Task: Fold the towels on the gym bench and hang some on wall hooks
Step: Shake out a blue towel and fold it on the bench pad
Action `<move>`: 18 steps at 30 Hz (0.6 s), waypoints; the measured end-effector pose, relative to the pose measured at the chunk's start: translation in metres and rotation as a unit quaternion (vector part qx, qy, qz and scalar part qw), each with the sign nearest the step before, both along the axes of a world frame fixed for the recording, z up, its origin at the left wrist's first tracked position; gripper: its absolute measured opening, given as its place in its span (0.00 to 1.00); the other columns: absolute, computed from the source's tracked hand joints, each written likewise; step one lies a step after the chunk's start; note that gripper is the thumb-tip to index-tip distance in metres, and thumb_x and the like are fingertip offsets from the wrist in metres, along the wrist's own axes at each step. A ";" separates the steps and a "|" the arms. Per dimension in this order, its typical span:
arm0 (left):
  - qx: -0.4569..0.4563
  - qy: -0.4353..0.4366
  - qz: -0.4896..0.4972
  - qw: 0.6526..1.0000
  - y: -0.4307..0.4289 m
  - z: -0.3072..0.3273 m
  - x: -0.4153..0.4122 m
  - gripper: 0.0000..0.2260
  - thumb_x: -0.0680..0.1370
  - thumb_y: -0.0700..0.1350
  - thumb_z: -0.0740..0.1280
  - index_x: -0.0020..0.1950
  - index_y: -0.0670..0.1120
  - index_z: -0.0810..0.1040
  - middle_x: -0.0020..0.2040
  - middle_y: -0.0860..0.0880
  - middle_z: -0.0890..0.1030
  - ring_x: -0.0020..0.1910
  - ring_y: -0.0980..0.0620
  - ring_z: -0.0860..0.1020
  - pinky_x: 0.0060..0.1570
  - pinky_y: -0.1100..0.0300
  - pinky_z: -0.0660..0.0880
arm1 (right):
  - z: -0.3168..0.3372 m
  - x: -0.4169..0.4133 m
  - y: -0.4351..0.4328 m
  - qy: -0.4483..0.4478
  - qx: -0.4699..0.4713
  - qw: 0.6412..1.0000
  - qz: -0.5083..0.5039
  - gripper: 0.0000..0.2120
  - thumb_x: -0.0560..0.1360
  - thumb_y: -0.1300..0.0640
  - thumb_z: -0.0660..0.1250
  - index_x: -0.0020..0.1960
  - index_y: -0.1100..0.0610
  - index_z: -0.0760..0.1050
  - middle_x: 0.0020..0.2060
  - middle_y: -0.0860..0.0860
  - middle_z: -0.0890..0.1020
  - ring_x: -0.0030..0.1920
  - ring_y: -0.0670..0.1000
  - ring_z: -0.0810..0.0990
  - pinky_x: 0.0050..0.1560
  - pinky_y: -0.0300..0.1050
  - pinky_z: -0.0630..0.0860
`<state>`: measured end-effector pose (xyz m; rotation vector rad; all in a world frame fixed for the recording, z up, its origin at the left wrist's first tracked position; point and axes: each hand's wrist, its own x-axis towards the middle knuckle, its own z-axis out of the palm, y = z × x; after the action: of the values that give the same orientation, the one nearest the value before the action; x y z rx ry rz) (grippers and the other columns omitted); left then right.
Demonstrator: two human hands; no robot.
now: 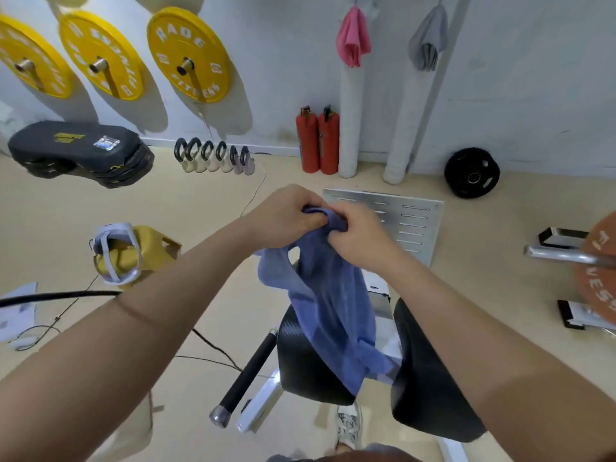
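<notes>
A blue towel (328, 301) hangs from both my hands above the black gym bench pads (430, 378). My left hand (286, 216) and my right hand (358, 235) are side by side, both bunched on the towel's top edge. The cloth droops down between the two pads. On the far wall a pink towel (353, 38) and a grey towel (428, 41) each hang from a hook.
Two red fire extinguishers (318, 141) and white padded poles stand against the wall. Yellow weight plates (188, 56) hang on the left. Kettlebells (213, 156), a black plate (471, 173), a metal sheet (410, 221), cables and a barbell (596, 261) lie on the floor.
</notes>
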<state>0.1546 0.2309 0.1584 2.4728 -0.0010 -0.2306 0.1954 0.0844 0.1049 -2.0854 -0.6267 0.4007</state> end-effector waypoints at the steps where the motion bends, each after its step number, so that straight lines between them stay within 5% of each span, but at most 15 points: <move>1: 0.021 -0.016 -0.011 1.000 0.004 0.005 0.010 0.07 0.74 0.41 0.64 0.43 0.46 0.83 0.36 0.51 0.81 0.37 0.55 0.76 0.40 0.61 0.72 | -0.001 0.008 0.002 -0.058 -0.037 0.996 -0.049 0.09 0.67 0.64 0.60 0.43 0.58 0.77 0.36 0.55 0.80 0.39 0.57 0.76 0.36 0.49 0.71; 6: 0.101 -0.125 -0.071 0.984 0.021 0.031 0.051 0.13 0.72 0.36 0.61 0.48 0.45 0.83 0.42 0.50 0.83 0.43 0.50 0.78 0.44 0.58 0.72 | 0.027 0.052 -0.011 -0.250 -0.200 0.936 -0.144 0.10 0.68 0.66 0.59 0.45 0.55 0.74 0.41 0.56 0.80 0.44 0.61 0.77 0.36 0.48 0.65; 12: 0.205 -0.235 -0.118 0.943 0.032 0.013 0.066 0.15 0.66 0.41 0.56 0.44 0.41 0.80 0.39 0.43 0.78 0.40 0.43 0.75 0.38 0.51 0.71 | 0.019 0.066 -0.061 -0.290 -0.256 0.893 -0.229 0.09 0.68 0.65 0.63 0.48 0.59 0.75 0.42 0.57 0.79 0.44 0.62 0.77 0.38 0.50 0.68; 15: 0.255 -0.187 -0.100 0.943 0.034 -0.048 0.044 0.08 0.64 0.36 0.66 0.40 0.44 0.79 0.38 0.45 0.77 0.39 0.40 0.76 0.34 0.52 0.69 | -0.038 0.036 -0.084 -0.257 -0.335 0.884 -0.201 0.09 0.68 0.68 0.66 0.46 0.59 0.76 0.40 0.57 0.79 0.41 0.62 0.77 0.33 0.49 0.68; 18: 0.264 -0.074 -0.055 0.960 0.040 -0.126 0.014 0.12 0.57 0.41 0.78 0.35 0.44 0.78 0.35 0.46 0.75 0.36 0.40 0.76 0.32 0.55 0.65 | -0.098 -0.005 -0.113 -0.188 -0.394 0.884 -0.168 0.10 0.65 0.67 0.71 0.43 0.58 0.74 0.39 0.56 0.76 0.38 0.59 0.76 0.30 0.46 0.66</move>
<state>0.1685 0.2706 0.0324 3.0221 -0.1614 -0.0985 0.1899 -0.0285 0.0072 -3.0400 -0.3124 0.0286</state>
